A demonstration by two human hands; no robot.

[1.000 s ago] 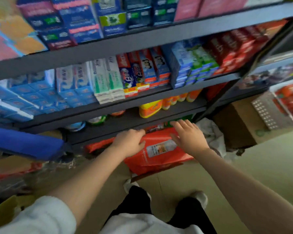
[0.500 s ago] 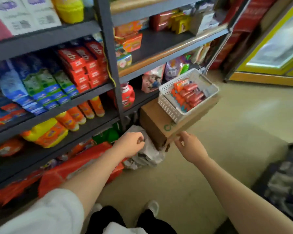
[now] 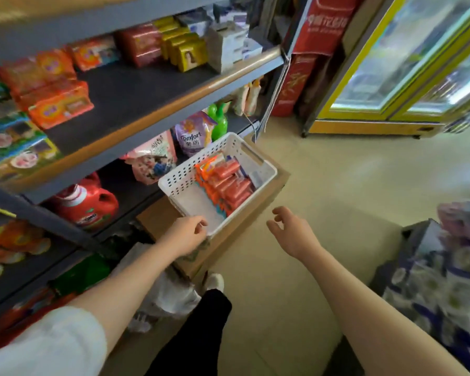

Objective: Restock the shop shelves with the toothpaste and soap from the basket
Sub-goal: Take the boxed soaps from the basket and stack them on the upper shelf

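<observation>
A white perforated basket (image 3: 182, 180) sits on a brown cardboard box (image 3: 158, 221) beside the shelving. Several orange-red soap packs (image 3: 228, 183) lie in the basket's right half; its left half shows bare floor. My left hand (image 3: 186, 234) hovers at the basket's near corner, fingers loosely curled, holding nothing. My right hand (image 3: 291, 229) hangs to the right of the box over the floor, fingers relaxed and holding nothing. The dark shelf (image 3: 136, 96) above carries orange soap boxes (image 3: 60, 101) at its left.
Red detergent jug (image 3: 86, 202) and softener pouches (image 3: 192, 134) fill the lower shelf behind the basket. A yellow-framed glass cooler (image 3: 391, 77) stands at the far right. A floral bundle (image 3: 440, 280) lies at the right edge. My feet are below the box.
My view swung right from the toothpaste shelves and a red bag to the basket on the box. Both hands left the red bag and moved close to the basket.
</observation>
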